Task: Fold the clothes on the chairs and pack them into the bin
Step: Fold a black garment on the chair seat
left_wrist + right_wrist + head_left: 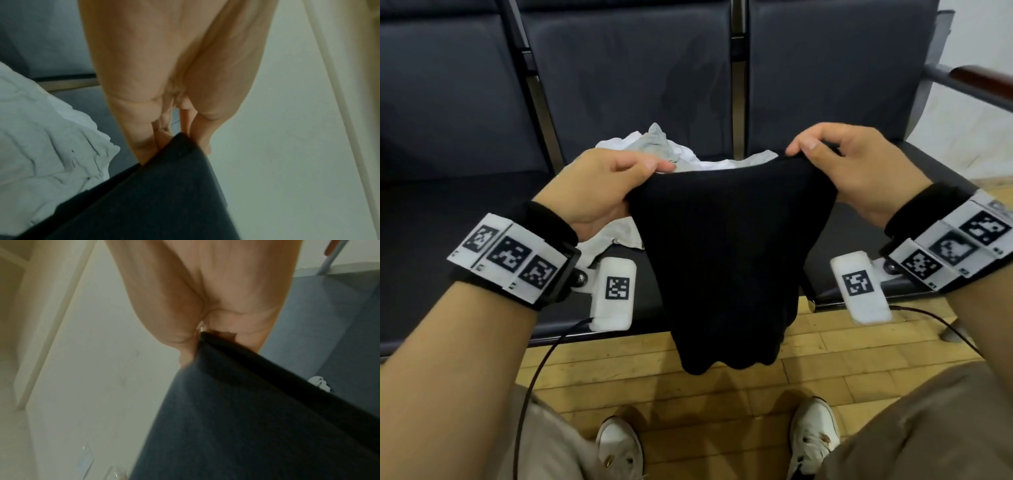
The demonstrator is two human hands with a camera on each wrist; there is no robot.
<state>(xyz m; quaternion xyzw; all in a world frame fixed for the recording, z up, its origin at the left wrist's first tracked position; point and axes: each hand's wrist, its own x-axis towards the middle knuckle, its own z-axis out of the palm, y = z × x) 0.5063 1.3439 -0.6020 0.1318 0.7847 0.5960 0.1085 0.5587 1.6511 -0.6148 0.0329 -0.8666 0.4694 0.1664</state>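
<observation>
A black garment (726, 260) hangs in the air in front of the dark chairs (626, 68), its lower end over the wooden floor. My left hand (613, 185) pinches its upper left corner and my right hand (852, 164) pinches its upper right corner. The left wrist view shows my fingers (144, 138) closed on the dark cloth (154, 194). In the right wrist view the cloth (257, 418) runs from my curled fingers (185, 350). A crumpled white and grey garment (654, 147) lies on the middle seat behind the black one. No bin is in view.
The row of dark padded chairs fills the back, with metal frames between the seats. A brown armrest (983, 80) sticks out at the far right. Below are the wooden floor (722, 394), my white shoes (619, 448) and a thin cable (544, 363) from the left wrist.
</observation>
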